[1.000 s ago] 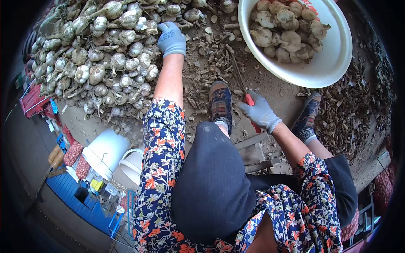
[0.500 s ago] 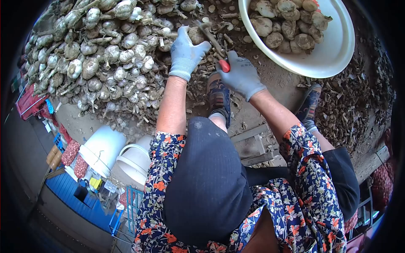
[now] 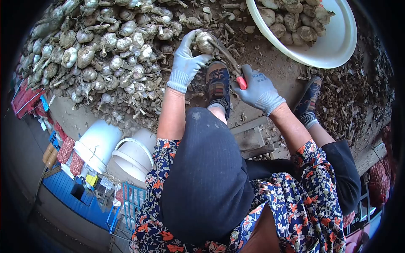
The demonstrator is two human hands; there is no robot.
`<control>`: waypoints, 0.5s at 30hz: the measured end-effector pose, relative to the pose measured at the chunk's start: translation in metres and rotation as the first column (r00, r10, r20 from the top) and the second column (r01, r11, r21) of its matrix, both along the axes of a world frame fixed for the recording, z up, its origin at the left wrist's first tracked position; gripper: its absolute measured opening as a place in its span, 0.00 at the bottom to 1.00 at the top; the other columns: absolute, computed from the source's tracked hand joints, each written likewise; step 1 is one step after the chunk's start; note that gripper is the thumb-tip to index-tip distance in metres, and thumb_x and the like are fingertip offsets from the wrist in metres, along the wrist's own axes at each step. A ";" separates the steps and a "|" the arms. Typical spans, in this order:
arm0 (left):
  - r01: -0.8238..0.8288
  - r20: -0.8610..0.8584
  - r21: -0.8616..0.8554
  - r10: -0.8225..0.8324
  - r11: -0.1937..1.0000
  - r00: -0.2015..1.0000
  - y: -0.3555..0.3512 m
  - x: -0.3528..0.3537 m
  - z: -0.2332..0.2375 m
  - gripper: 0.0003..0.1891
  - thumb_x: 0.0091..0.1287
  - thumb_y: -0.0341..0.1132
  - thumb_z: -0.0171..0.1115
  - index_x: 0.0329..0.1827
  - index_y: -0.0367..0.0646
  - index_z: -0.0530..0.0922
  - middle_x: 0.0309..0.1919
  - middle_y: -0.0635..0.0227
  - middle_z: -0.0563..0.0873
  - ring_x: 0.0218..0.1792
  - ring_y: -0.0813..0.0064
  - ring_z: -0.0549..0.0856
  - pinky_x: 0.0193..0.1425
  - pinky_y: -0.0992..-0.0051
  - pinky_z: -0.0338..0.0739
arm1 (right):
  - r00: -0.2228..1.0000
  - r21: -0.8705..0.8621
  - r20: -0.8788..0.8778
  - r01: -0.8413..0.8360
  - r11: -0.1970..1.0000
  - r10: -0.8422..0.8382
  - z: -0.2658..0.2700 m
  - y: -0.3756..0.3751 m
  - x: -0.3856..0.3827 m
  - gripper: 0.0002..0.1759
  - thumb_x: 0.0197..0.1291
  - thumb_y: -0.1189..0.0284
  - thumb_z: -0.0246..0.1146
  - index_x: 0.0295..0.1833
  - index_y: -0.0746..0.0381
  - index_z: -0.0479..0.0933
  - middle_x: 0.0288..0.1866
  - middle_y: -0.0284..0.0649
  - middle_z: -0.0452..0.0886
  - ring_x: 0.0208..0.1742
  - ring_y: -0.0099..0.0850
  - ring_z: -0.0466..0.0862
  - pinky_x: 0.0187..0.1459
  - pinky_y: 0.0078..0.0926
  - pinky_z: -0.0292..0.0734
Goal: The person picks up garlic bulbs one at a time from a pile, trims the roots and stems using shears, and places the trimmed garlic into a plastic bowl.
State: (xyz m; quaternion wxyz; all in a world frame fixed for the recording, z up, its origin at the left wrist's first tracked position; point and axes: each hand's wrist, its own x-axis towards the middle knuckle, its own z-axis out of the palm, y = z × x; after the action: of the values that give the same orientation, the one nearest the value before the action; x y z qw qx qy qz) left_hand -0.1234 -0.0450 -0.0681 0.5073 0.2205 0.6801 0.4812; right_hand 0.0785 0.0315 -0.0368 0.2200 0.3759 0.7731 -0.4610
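**Garlic bulb in the left fingers, blade at its right edge**

Head view: the garlic bulb (image 3: pixel 205 43) lies at about 1 o'clock from the palm of the left hand (image 3: pixel 185 65), at the far end of the fingers. The gloved fingers are bent around it in a narrow grip, the index finger at its 11 o'clock side and the thumb near 6 o'clock. The left hand is plainly the nearer one. The bulb looks roundish, so its long axis is hard to read, and I cannot tell which way its stem points.

From the right hand (image 3: pixel 258 89), the bulb lies at about 10 o'clock, a short way off. The fingers there are closed on the red handle (image 3: pixel 241 82) of a cutter, whose long dark blade (image 3: pixel 227 54) runs toward 11 o'clock and reaches the bulb's right side. Whether the edge actually touches the skin is too small to tell.

Around them, a heap of garlic (image 3: pixel 114 50) spreads at 9 to 11 o'clock from the left hand. A white basin (image 3: pixel 333 55) with more bulbs (image 3: pixel 306 33) in it stands at about 1 o'clock from the right hand. A shoe (image 3: pixel 217 88) is on the ground (image 3: pixel 278 76) between the two forearms.
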 end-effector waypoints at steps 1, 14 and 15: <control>0.023 -0.085 0.058 -0.018 0.998 0.996 0.000 -0.002 0.000 0.33 0.52 0.18 0.65 0.63 0.42 0.68 0.51 0.70 0.78 0.50 0.79 0.79 0.55 0.79 0.76 | 1.000 -0.004 0.000 0.000 1.000 0.000 0.003 0.003 -0.001 0.26 0.59 0.53 0.58 0.48 0.65 0.67 0.40 0.58 0.80 0.46 0.52 0.81 0.50 0.44 0.75; -0.120 0.349 0.167 0.055 0.979 0.936 0.001 0.005 0.032 0.38 0.48 0.19 0.70 0.64 0.39 0.63 0.49 0.64 0.79 0.48 0.74 0.81 0.52 0.76 0.81 | 0.993 0.469 -0.020 -0.093 0.878 0.115 0.013 0.009 0.020 0.29 0.52 0.58 0.64 0.56 0.61 0.66 0.42 0.48 0.77 0.45 0.47 0.80 0.48 0.45 0.72; -0.072 0.245 0.174 0.028 0.982 0.969 0.003 0.005 0.030 0.39 0.47 0.22 0.72 0.64 0.39 0.64 0.49 0.62 0.79 0.48 0.73 0.82 0.50 0.76 0.82 | 0.990 0.535 -0.030 -0.098 0.839 0.135 0.013 0.010 0.019 0.27 0.54 0.55 0.64 0.53 0.60 0.67 0.41 0.47 0.77 0.43 0.46 0.81 0.47 0.45 0.72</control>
State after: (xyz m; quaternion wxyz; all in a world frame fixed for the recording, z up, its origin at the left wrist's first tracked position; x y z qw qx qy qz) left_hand -0.1183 -0.0419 -0.0384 0.5518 0.1884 0.5719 0.5771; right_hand 0.0975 0.0416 -0.0241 0.1089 0.3588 0.8989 -0.2267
